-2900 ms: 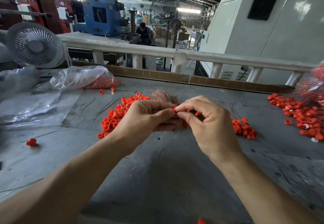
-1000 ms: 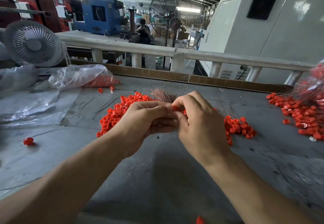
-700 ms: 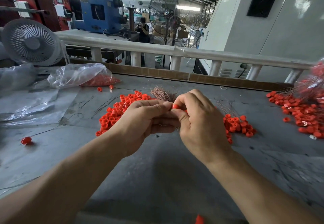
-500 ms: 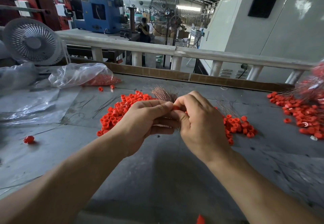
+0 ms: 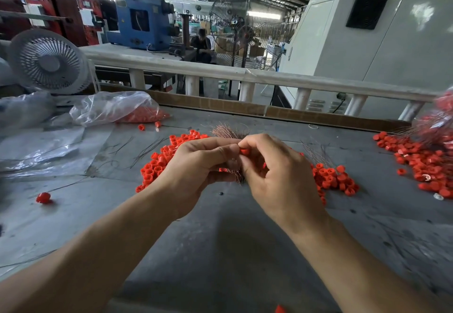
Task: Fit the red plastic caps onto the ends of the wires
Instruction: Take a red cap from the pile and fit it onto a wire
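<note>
- Setting: factory hall; grey worktable behind a white rail, desk fan at far left.
- Loose stock: heap of red caps left of the hands, a second heap to their right, a third near the right edge; clear bag holding more.
- Wires: thin copper bundle fanning out behind the knuckles.
- Left hand: fingers curled round the bundle, thumb extended toward the cap.
- Right hand: thumb and forefinger pinching one cap at the wire tips.
- Handling, judged: caps light, rigid, small, apt to slip, so pinch by the sidewall; wire springy and easily bent, so grip close to its end.
</note>
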Demonstrator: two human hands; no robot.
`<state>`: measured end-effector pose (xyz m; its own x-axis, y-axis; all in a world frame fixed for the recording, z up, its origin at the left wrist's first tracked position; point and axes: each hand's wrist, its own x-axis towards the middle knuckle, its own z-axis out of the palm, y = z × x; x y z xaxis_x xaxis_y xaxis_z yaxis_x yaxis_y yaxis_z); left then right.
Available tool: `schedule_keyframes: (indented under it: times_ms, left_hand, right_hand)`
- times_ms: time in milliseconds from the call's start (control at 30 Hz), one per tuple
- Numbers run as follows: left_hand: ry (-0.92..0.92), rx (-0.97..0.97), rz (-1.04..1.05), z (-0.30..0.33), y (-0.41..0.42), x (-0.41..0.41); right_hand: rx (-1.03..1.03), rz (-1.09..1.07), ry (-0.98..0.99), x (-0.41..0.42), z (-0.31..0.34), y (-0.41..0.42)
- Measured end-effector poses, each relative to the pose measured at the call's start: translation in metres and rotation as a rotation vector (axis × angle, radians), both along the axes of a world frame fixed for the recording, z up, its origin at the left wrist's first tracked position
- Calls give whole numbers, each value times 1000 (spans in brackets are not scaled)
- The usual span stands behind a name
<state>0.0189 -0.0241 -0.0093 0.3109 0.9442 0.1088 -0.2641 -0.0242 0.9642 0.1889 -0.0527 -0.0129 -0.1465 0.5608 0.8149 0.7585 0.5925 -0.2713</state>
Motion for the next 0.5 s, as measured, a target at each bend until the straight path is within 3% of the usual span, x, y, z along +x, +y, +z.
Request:
schedule_keyframes:
  times_ms: [500]
  left_hand:
    - [-25,-32,-12,3,0,-1]
  right_hand:
    - [-63,122,20,-3,0,-4]
